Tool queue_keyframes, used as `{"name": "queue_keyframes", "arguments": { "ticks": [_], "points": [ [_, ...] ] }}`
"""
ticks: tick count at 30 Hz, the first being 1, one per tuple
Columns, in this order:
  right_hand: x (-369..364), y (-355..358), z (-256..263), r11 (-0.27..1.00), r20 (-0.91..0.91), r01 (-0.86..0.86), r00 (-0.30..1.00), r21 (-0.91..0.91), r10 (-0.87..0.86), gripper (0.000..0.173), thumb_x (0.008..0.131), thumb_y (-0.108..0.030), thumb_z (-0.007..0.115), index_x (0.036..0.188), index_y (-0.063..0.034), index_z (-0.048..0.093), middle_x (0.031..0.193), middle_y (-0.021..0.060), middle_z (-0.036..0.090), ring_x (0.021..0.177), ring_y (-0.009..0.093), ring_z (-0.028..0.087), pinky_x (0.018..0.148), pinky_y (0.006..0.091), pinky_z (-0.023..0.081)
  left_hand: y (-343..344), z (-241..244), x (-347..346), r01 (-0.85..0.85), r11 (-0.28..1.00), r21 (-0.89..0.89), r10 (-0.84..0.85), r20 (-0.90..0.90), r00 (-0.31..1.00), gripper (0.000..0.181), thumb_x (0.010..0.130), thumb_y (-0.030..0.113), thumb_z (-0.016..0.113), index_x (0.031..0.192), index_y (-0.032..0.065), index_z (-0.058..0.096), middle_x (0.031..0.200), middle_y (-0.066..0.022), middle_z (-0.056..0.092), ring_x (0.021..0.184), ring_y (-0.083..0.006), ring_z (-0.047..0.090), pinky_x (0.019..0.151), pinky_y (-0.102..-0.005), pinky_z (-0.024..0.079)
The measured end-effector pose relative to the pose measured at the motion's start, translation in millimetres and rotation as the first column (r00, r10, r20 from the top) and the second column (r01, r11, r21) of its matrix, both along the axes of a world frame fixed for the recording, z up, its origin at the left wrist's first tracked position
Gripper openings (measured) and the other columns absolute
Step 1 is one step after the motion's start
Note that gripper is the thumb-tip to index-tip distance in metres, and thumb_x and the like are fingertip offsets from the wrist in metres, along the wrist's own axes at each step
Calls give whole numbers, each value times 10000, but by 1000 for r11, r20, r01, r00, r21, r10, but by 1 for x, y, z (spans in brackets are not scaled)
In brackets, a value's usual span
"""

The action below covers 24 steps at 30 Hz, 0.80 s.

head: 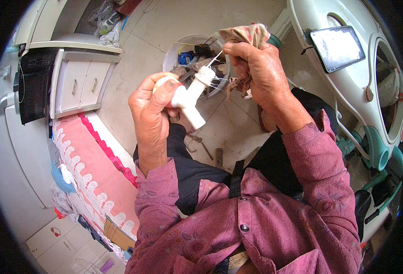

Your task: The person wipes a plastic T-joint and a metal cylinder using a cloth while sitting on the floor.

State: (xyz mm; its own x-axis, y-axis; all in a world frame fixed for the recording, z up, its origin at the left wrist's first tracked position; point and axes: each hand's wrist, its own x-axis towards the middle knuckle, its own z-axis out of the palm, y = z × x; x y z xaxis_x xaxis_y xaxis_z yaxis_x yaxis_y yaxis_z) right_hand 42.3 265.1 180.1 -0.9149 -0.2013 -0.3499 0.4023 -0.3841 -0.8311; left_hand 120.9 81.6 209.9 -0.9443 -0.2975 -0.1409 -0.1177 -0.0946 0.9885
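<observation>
My left hand grips a white plastic tap by its rounded end, where a band of red shows by the thumb. The tap's plain spout points down toward my lap. Its threaded inlet faces away from me, with loose white fibres sticking out around it. From there a thin white strand runs taut to the fingers of my right hand. That same hand clutches a crumpled, stained cloth, and more ragged material hangs below the fingers.
Beneath the tap, a white bucket holds a blue tape measure and assorted hardware. Metal tools lie on the tiled floor between my legs. A pink-covered surface and a cabinet stand left; a white-and-green plastic machine stands right.
</observation>
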Motion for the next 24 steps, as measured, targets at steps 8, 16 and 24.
{"name": "queue_keyframes", "arguments": {
  "ticks": [8, 16, 24],
  "points": [
    [-1, -1, -2, 986, -10, 136, 991, -92, -137, 121, 759, -97, 624, 681, -80, 533, 602, -44, 440, 507, 56, 347, 484, 221, 279, -11, -3, -1, -90, 994, -70, 84, -78, 993, 274, 834, 207, 648, 962, -31, 604, 728, -45, 593, 514, -50, 494, 395, -168, 335],
    [-11, 3, 3, 952, -83, 234, 964, -196, -253, 119, 743, -128, 616, 665, -86, 536, 579, -34, 432, 508, 73, 350, 486, 240, 279, -11, -5, 1, -32, 988, -153, 20, -77, 997, 281, 811, 189, 669, 967, -36, 607, 752, -44, 603, 542, -32, 492, 402, -159, 329],
    [-21, 12, -11, 938, -47, 246, 963, -246, -265, 148, 716, -127, 645, 637, -107, 522, 573, -34, 439, 494, 73, 361, 463, 245, 275, -9, -3, 1, 24, 990, -142, -29, -35, 999, 275, 810, 186, 662, 968, -33, 607, 754, -42, 605, 545, -28, 493, 406, -154, 321]
  ]
}}
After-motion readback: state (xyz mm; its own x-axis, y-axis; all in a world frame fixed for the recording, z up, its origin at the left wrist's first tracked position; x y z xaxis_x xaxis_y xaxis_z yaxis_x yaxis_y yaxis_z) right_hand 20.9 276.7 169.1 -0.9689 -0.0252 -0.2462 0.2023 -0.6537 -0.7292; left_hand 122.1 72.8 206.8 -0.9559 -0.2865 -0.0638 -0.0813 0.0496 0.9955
